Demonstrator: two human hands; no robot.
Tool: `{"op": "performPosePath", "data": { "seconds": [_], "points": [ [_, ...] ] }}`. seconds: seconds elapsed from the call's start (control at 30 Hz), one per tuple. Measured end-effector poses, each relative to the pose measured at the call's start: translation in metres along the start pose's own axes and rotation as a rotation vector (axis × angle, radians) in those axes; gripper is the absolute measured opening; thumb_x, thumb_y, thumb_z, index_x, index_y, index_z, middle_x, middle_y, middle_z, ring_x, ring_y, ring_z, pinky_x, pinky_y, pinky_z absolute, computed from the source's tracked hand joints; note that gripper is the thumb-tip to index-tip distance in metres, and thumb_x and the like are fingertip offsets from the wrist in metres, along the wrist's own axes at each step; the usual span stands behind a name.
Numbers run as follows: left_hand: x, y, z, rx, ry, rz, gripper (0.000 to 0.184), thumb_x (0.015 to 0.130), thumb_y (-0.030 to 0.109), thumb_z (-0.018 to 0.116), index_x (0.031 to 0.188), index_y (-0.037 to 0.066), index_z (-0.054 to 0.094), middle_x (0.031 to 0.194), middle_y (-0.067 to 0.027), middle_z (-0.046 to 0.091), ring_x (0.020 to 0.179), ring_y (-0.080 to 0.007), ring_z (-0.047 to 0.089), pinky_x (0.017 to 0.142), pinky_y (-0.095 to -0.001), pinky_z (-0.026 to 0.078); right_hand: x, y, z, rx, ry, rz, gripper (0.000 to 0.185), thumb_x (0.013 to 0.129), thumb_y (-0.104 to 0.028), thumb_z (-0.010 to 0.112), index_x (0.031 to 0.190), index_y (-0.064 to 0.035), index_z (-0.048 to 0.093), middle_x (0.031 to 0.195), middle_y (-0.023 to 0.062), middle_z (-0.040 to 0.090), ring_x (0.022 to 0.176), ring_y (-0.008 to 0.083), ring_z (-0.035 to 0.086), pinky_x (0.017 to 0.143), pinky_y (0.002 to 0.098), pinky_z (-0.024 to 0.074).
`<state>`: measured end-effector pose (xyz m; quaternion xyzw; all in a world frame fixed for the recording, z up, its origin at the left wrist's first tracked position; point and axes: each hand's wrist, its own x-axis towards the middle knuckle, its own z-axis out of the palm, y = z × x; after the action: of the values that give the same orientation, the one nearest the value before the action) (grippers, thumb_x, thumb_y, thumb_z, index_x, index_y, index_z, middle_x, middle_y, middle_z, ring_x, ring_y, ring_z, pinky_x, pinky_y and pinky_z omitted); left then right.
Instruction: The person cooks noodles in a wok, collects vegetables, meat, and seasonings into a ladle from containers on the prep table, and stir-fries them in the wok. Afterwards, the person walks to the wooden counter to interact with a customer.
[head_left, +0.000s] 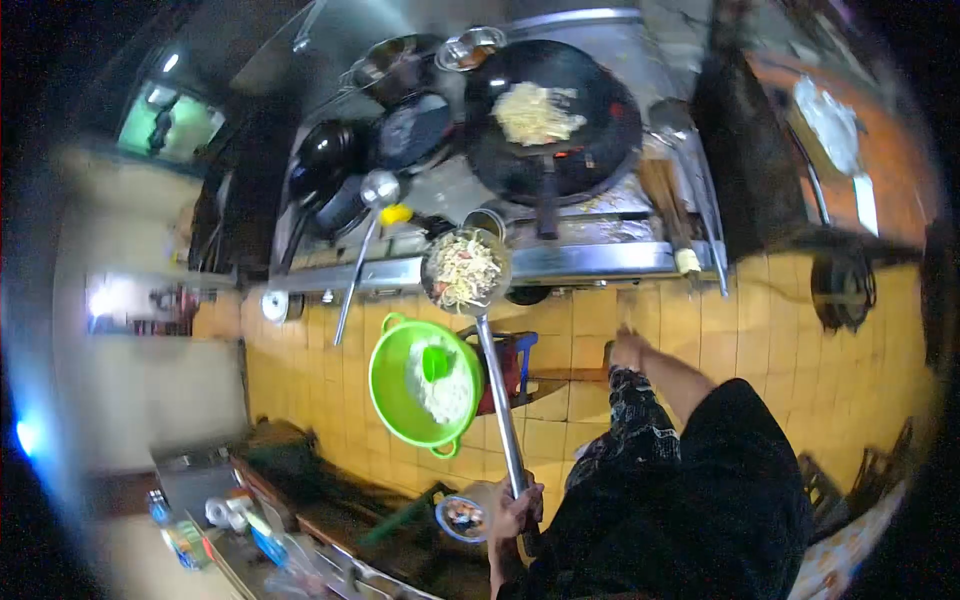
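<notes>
My left hand [515,507] is closed around the lower end of the long metal handle of a ladle [497,400]. Its bowl, heaped with pale shredded food [464,272], is by the front edge of the stove, above a small metal cup [486,222]. My right hand [628,349] hangs low over the tiled floor, in front of the stove. It is small and blurred, so its fingers cannot be made out. On the stove, a large black wok [610,125] carries a patch of pale shredded food [535,115].
A green basin [385,405] of white powder with a green cup [435,363] stands left of the ladle. Another ladle [365,250] leans over the stove's left front. Dark pans [412,130] sit at the back left; wooden-handled tools [668,205] rest at the right.
</notes>
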<state>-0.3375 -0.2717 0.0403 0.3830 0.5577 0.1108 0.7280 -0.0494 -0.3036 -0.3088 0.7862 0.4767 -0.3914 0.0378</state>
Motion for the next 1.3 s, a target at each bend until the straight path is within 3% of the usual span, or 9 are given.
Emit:
{"op": "performPosePath", "data": {
  "seconds": [0.03,0.07,0.2,0.33,0.5,0.63,0.97,1.03,1.3],
  "points": [
    [0.000,-0.009,-0.008,-0.012,-0.057,0.000,0.013,0.081,0.003,0.058,0.078,0.005,0.046,0.052,-0.0016,0.045,0.041,-0.0122,0.044,0.038,-0.0265,0.035,0.059,0.023,0.097,0.069,-0.101,-0.009,0.024,0.083,-0.019,0.048,0.097,-0.0031,0.060,0.100,0.0175,0.059,0.095,0.0292,0.056,0.077,0.0440,0.0448],
    [-0.006,-0.019,-0.019,-0.037,-0.098,0.010,0.012,0.081,0.002,0.058,0.079,0.004,0.046,0.053,-0.0016,0.045,0.041,-0.0120,0.044,0.038,-0.0268,0.035,0.104,0.032,0.205,-0.014,0.352,0.036,0.037,0.075,-0.023,0.056,0.100,0.0043,0.058,0.097,0.0246,0.060,0.096,0.0362,0.056,0.080,0.0400,0.0466],
    [-0.026,-0.076,-0.056,-0.033,0.004,0.207,0.015,0.081,0.012,0.063,0.083,0.004,0.050,0.061,0.0001,0.048,0.051,-0.0073,0.046,0.046,-0.0225,0.037,-0.021,-0.093,0.039,-0.078,-0.334,-0.204,0.046,0.075,-0.037,0.058,0.104,-0.0020,0.060,0.110,0.0204,0.058,0.102,0.0347,0.055,0.085,0.0396,0.0452],
    [-0.085,-0.124,-0.083,-0.080,0.227,0.307,0.023,0.080,0.022,0.066,0.086,0.004,0.053,0.062,0.0014,0.047,0.055,-0.0071,0.045,0.049,-0.0240,0.037,-0.037,-0.183,0.045,-0.251,-0.335,-0.676,0.057,0.075,-0.042,0.060,0.115,-0.0013,0.055,0.102,0.0176,0.063,0.093,0.0306,0.061,0.083,0.0361,0.0468],
    [-0.131,-0.229,-0.089,-0.116,0.692,0.474,0.024,0.079,0.023,0.065,0.085,0.003,0.052,0.059,0.0018,0.044,0.055,-0.0078,0.046,0.049,-0.0269,0.039,-0.038,-0.275,0.077,-0.022,-0.707,-0.748,0.026,0.082,-0.019,0.059,0.098,0.0009,0.059,0.077,0.0062,0.062,0.067,0.0132,0.059,0.066,0.0279,0.0489],
    [-0.207,-0.234,-0.090,-0.410,0.918,0.388,0.022,0.079,0.022,0.063,0.080,0.003,0.052,0.058,-0.0006,0.049,0.050,-0.0090,0.049,0.047,-0.0264,0.041,-0.102,-0.405,0.078,-0.154,-0.537,-1.166,0.021,0.077,-0.016,0.068,0.072,0.0032,0.060,0.065,0.0089,0.063,0.060,0.0114,0.060,0.055,0.0253,0.0478],
    [-0.219,-0.256,-0.174,-0.762,1.210,0.239,0.019,0.080,0.017,0.062,0.072,0.005,0.049,0.054,-0.0028,0.050,0.043,-0.0121,0.051,0.042,-0.0276,0.041,-0.146,-0.673,0.126,-0.215,-0.883,-1.049,0.029,0.082,-0.016,0.064,0.102,0.0031,0.059,0.082,0.0085,0.065,0.072,0.0137,0.063,0.057,0.0274,0.0494],
    [-0.205,-0.255,-0.212,-0.820,1.193,0.302,0.019,0.080,0.016,0.061,0.073,0.005,0.048,0.054,-0.0025,0.050,0.043,-0.0121,0.050,0.041,-0.0273,0.041,-0.142,-0.725,0.139,-0.285,-0.796,-1.343,0.030,0.081,-0.013,0.064,0.105,0.0027,0.058,0.082,0.0095,0.065,0.071,0.0145,0.063,0.057,0.0274,0.0490],
    [-0.176,-0.208,-0.385,-0.917,1.031,0.484,0.016,0.081,0.010,0.059,0.074,0.004,0.046,0.055,-0.0025,0.049,0.043,-0.0117,0.050,0.040,-0.0266,0.041,-0.153,-0.832,0.180,-0.293,-0.944,-1.280,0.028,0.085,-0.010,0.058,0.111,0.0002,0.054,0.089,0.0111,0.065,0.077,0.0169,0.065,0.063,0.0289,0.0513]
  ]
}}
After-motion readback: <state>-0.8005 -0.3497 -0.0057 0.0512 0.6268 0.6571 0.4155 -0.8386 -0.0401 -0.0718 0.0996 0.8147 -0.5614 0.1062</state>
